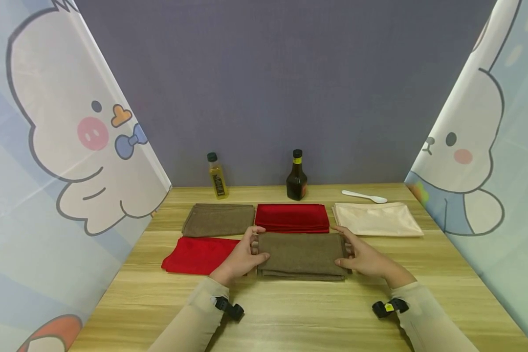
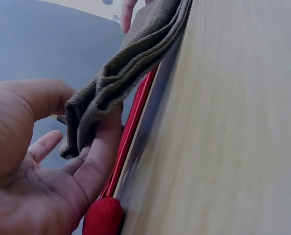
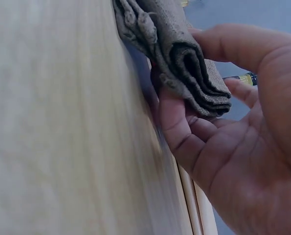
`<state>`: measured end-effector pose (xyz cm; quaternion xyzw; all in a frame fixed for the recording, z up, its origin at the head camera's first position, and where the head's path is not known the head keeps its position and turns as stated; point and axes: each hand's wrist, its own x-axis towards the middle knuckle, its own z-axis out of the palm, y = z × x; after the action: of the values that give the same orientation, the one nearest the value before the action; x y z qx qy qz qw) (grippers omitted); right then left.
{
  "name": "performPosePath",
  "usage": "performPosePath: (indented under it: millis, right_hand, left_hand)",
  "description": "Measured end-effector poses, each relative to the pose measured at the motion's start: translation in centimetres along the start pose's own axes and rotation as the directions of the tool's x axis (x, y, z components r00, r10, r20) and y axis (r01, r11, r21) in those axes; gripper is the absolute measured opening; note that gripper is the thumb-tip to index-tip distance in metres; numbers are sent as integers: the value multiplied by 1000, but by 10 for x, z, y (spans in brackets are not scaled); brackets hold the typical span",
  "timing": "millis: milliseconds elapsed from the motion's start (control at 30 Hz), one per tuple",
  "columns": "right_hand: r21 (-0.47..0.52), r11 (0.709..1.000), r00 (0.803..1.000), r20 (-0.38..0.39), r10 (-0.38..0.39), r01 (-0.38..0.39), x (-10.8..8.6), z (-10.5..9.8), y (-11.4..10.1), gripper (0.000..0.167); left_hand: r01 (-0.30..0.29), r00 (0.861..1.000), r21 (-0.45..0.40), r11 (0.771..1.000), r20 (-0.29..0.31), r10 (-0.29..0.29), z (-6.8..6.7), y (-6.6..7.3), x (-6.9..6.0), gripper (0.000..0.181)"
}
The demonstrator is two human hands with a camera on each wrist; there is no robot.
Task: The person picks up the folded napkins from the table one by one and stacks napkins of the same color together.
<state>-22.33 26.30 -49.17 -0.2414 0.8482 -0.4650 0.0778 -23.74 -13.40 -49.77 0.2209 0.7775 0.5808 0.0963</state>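
Note:
A folded brown cloth (image 1: 301, 254) is held level between both hands at the middle of the table. My left hand (image 1: 242, 254) pinches its left end, thumb on top and fingers beneath, as the left wrist view shows on the layered cloth edge (image 2: 130, 63). At the other end my right hand (image 1: 365, 256) grips in the same way; in the right wrist view its thumb lies over the folds (image 3: 184, 58) and fingers support them from below. The cloth appears raised off the wood. Left of it lies a folded red cloth (image 1: 198, 255), partly behind my left hand.
Behind are another brown cloth (image 1: 220, 220), a dark red cloth (image 1: 292, 217) and a cream cloth (image 1: 378, 219), all folded. An oil bottle (image 1: 218, 178), a dark sauce bottle (image 1: 297, 181) and a white spoon (image 1: 364, 196) stand or lie near the grey back wall (image 1: 290, 88).

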Motion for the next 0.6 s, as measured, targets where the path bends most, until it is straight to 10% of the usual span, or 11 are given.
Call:
performPosePath:
  millis: [600]
  right_hand:
    - [158, 984, 996, -42, -80, 86, 1, 0, -2, 58]
  left_hand:
    - [3, 1000, -29, 1000, -18, -4, -3, 4, -2, 60]
